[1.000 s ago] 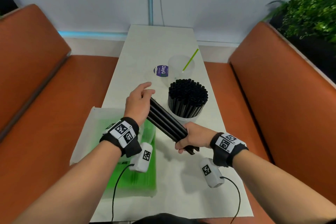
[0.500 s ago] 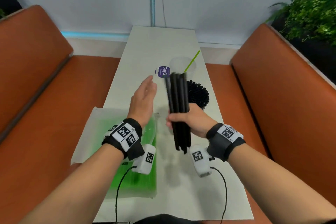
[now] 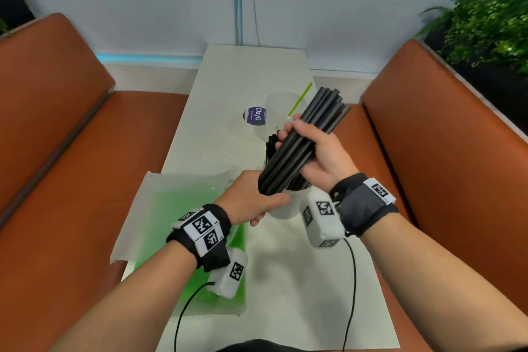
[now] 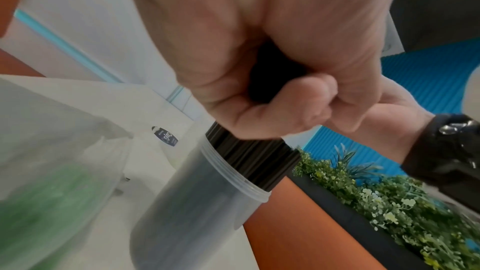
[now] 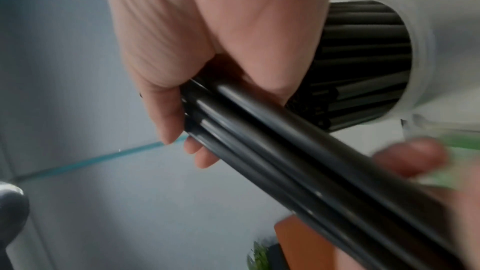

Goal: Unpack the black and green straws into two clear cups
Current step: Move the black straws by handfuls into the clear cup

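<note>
Fingers [image 3: 288, 134] of both hands wrap smooth black straws [image 3: 311, 128] | cylindrical bundle, tilted

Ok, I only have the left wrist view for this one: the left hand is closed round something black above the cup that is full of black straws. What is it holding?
Observer: A bundle of black straws; the left hand grips its lower end.
Operator: Is the right hand on it too?
Observer: Yes, the right hand holds the bundle round its middle, and it tilts up and away to the right.
Operator: Any green straws in a cup yet?
Observer: One green straw leans in the far clear cup.
</note>
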A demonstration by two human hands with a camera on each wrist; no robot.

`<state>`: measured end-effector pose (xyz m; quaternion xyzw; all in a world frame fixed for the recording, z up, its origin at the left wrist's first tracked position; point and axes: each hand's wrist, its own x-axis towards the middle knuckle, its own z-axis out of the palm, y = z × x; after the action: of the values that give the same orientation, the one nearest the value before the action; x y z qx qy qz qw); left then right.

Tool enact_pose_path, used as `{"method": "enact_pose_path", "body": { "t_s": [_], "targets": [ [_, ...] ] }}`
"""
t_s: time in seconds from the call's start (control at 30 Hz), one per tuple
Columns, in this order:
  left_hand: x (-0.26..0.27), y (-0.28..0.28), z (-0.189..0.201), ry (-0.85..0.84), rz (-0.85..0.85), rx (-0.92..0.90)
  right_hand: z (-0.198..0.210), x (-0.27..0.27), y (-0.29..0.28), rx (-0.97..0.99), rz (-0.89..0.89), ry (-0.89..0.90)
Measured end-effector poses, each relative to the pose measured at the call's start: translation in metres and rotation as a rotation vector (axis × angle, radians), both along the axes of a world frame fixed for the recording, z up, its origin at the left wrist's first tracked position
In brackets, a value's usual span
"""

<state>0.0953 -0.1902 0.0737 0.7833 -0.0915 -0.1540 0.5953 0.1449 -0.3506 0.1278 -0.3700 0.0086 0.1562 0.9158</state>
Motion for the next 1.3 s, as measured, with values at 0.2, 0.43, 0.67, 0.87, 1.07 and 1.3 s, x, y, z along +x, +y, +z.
{"method": "enact_pose_path", "body": {
  "t_s": [0.2,0.43,0.67,0.87,1.07,1.3],
  "targets": [
    [0.0,0.006,0.005,-0.007,-0.002,-0.002,0.007,0.013,-0.02,0.034,-0.058,0.0],
    [0.015,0.0,0.024,0.309,0.674,-0.819,0.01,0.018,-0.011,0.17,-0.282,0.017],
    [0.022,-0.012,0.018,0.325,0.662,-0.842,0.014,0.013,-0.002,0.114,-0.264,-0.117],
    [0.021,-0.007,-0.008,0.284,0.682,-0.552,0.02,0.011,-0.025,-0.159,-0.22,-0.226],
    [0.019,-0.008,-0.039,0.04,0.399,0.19,0.017,0.01,-0.036,-0.343,-0.12,-0.347],
    [0.018,-0.006,-0.057,-0.049,0.108,0.453,0.009,0.021,-0.038,-0.446,-0.109,-0.401]
  ]
}}
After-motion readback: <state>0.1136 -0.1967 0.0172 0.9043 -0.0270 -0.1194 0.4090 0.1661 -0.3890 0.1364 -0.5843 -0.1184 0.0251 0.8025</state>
